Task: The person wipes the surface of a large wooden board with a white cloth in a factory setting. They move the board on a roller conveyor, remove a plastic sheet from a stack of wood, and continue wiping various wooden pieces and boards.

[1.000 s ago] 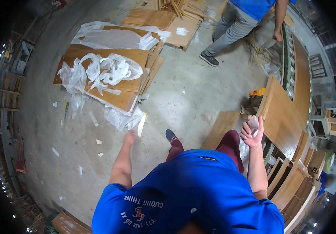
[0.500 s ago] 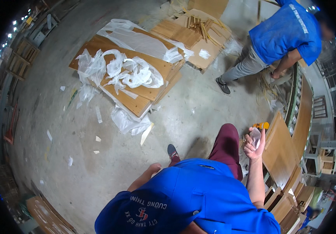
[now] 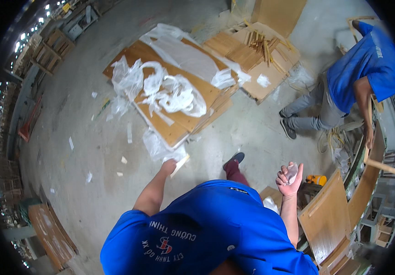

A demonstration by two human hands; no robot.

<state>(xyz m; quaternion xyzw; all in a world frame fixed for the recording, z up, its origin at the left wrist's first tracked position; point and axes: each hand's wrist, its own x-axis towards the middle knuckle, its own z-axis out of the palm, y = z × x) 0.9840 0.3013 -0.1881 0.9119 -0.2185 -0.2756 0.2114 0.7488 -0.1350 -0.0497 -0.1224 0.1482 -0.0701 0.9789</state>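
Note:
My right hand [image 3: 287, 183] is raised palm up on the right, its fingers curled round a small folded pale pinkish-grey piece [image 3: 292, 173]; its material is unclear. Out to the left, my left hand [image 3: 171, 166] reaches forward. Beside it is a pale narrow strip [image 3: 180, 165], and beyond it a sheet of clear plastic wrap [image 3: 155, 145] hangs by a stack of brown wooden panels [image 3: 170, 129]. Whether my left fingers grip anything is hidden. Crumpled white plastic [image 3: 179, 96] lies on top of the stack.
A co-worker in a blue shirt [image 3: 362, 64] bends over a curved roller conveyor at the right, a hand by a wooden piece [image 3: 388, 168]. Wooden boards [image 3: 323, 220] lean near my right arm, by an orange-yellow object [image 3: 316, 179]. A pallet with wood strips [image 3: 264, 46] stands farther off.
My left arm has stretched forward and left from my body toward the pale strip. My right hand still holds the folded piece. The view has shifted, and the co-worker's arm now reaches lower.

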